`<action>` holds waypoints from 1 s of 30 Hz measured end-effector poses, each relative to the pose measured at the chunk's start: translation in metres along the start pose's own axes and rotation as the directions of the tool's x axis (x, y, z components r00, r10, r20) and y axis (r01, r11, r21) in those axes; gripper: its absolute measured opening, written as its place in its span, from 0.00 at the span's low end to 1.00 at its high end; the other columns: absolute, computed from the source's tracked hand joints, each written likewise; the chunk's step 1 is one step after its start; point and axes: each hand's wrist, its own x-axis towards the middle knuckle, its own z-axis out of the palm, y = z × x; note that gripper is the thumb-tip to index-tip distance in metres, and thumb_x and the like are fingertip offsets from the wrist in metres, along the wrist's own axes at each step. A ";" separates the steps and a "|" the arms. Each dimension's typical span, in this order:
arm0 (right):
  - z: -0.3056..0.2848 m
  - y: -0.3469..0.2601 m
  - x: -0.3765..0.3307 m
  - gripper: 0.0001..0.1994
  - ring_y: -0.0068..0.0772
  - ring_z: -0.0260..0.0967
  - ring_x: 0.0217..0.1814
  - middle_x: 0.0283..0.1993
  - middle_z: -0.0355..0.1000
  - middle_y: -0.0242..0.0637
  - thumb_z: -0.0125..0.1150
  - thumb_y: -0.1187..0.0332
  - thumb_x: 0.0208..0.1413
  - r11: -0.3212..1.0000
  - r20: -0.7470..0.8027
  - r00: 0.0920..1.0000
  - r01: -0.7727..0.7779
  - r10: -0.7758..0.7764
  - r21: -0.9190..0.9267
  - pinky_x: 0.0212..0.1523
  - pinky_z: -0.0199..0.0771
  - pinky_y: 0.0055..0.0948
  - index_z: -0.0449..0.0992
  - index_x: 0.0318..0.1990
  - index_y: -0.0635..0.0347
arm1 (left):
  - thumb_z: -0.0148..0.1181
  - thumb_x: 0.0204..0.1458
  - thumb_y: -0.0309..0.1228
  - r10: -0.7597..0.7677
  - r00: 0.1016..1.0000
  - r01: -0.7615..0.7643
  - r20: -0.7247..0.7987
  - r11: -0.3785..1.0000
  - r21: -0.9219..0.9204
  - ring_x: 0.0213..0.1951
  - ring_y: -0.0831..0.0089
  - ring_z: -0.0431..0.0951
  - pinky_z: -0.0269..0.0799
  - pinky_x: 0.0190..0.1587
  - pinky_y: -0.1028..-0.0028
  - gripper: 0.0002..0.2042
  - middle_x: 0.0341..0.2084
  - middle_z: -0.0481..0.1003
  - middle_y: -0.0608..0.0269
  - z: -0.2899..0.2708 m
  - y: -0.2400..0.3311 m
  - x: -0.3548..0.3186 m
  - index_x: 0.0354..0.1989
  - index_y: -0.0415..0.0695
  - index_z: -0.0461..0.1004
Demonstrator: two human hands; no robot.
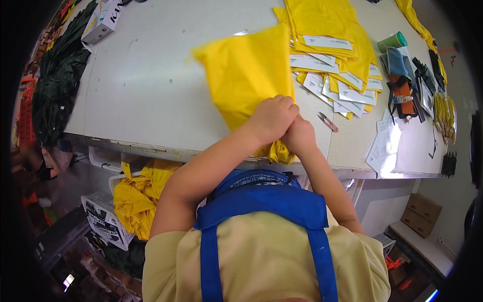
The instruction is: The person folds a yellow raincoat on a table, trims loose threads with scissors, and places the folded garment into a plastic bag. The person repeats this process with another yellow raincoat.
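Note:
A yellow fabric piece (246, 70) spreads up and to the left from my hands over the table's near part. My left hand (271, 117) is closed on its lower right edge. Just below and to the right, touching it, my right hand (300, 135) is closed on the same fabric, with a bunched end hanging beneath at the table's front edge. The fingertips of both hands are partly hidden. Thread snips (328, 122) lie on the table to the right of my right hand.
Yellow fabric pieces with white labels (327, 43) lie stacked at the far right. Beyond the snips are a green cup (392, 42) and paper sheets (378, 143). Dark green fabric (58, 85) and a white box (102, 22) lie left. Yellow fabric (138, 194) fills a bin below the table.

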 end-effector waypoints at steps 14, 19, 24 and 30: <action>0.007 0.040 0.021 0.24 0.47 0.71 0.52 0.48 0.73 0.54 0.61 0.62 0.50 0.564 -0.085 0.987 -0.009 0.139 0.826 0.50 0.68 0.33 0.66 0.53 0.68 | 0.53 0.57 0.28 -0.772 0.610 0.442 -0.179 0.519 -0.732 0.52 0.62 0.73 0.68 0.52 0.70 0.23 0.53 0.70 0.47 0.044 -0.047 -0.081 0.62 0.43 0.61; -0.010 0.024 0.022 0.23 0.36 0.72 0.49 0.48 0.73 0.45 0.60 0.70 0.51 0.823 -0.028 0.951 -0.251 0.308 0.509 0.49 0.70 0.32 0.65 0.54 0.69 | 0.54 0.57 0.30 -0.611 0.742 0.413 -0.275 0.741 -0.529 0.45 0.62 0.78 0.71 0.47 0.71 0.20 0.47 0.75 0.50 0.043 -0.013 -0.064 0.60 0.48 0.66; -0.022 0.024 0.020 0.26 0.35 0.71 0.50 0.54 0.68 0.38 0.57 0.79 0.51 -0.066 0.101 0.983 -0.092 0.153 0.994 0.48 0.73 0.31 0.60 0.59 0.64 | 0.51 0.55 0.21 -0.560 0.806 0.361 -0.195 0.724 -0.587 0.44 0.65 0.79 0.71 0.46 0.74 0.21 0.43 0.77 0.52 0.054 -0.011 -0.081 0.59 0.44 0.66; -0.001 0.034 0.040 0.22 0.32 0.71 0.50 0.52 0.72 0.40 0.58 0.74 0.52 0.350 -0.141 0.950 0.037 0.278 0.936 0.48 0.70 0.27 0.67 0.56 0.65 | 0.50 0.56 0.24 -0.680 0.720 0.407 -0.141 0.578 -0.707 0.41 0.63 0.79 0.72 0.44 0.73 0.18 0.39 0.78 0.49 0.036 0.003 -0.074 0.56 0.41 0.69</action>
